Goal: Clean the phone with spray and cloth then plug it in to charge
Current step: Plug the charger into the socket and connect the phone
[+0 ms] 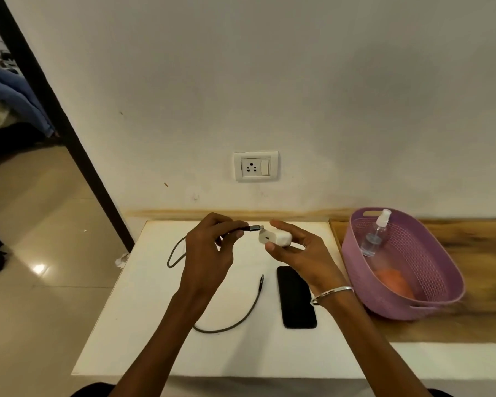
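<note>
this looks like a room in a home. a plain painted wall point(298, 81) carries a white socket plate point(255, 166) with a switch, just above a small white bench point(143, 325) with a wood-grain top beside it. glossy cream floor tiles point(40, 224) run through a dark-framed doorway point(55, 110) to folded blue and cream bedding point(9, 101). a lilac plastic basket point(384, 299) sits on the wood.

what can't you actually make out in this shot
Head view only:
- Adapter prongs: hidden behind its body and the right hand.
- Orange cloth: blurred through the basket wall.
- Cable middle: hidden behind the left hand.
- Wall switch position: too small.
</note>
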